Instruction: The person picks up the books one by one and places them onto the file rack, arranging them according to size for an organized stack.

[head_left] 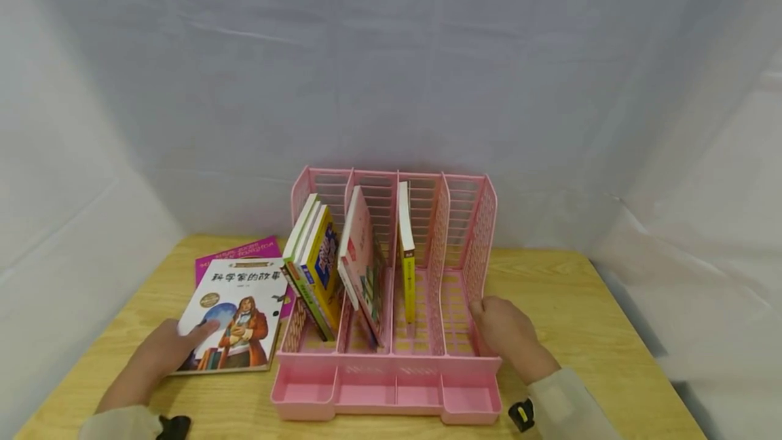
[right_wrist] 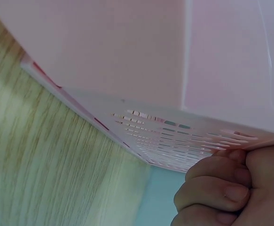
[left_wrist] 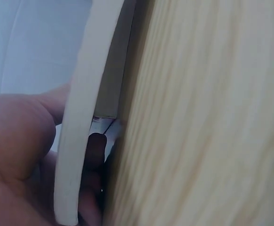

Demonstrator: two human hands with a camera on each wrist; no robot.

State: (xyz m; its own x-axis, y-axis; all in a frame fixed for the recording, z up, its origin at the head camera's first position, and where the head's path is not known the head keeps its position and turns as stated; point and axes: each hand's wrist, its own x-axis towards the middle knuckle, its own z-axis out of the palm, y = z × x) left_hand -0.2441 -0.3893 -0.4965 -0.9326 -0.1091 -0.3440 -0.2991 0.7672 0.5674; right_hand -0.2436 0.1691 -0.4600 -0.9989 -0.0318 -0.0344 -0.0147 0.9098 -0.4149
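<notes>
My left hand (head_left: 166, 348) grips a white picture book (head_left: 235, 301) by its lower left side, thumb on the cover. In the left wrist view the fingers reach under the book's thick page edge (left_wrist: 75, 122), which is tilted up off the table there. A purple book (head_left: 244, 250) lies partly covered beneath it. My right hand (head_left: 507, 331) holds the right side wall of the pink desktop book rack (head_left: 391, 362). Its curled fingers (right_wrist: 212, 188) press against the slotted wall in the right wrist view; the thumb tip is hidden.
Yellow and green-edged books (head_left: 314, 263) lean in the rack's first slot, a pink book (head_left: 363, 267) in the second and a yellow-spined book (head_left: 406, 257) stands in the third. Shallow trays (head_left: 421, 396) line the rack's front. White cloth (head_left: 391, 87) surrounds the wooden table (head_left: 550, 290).
</notes>
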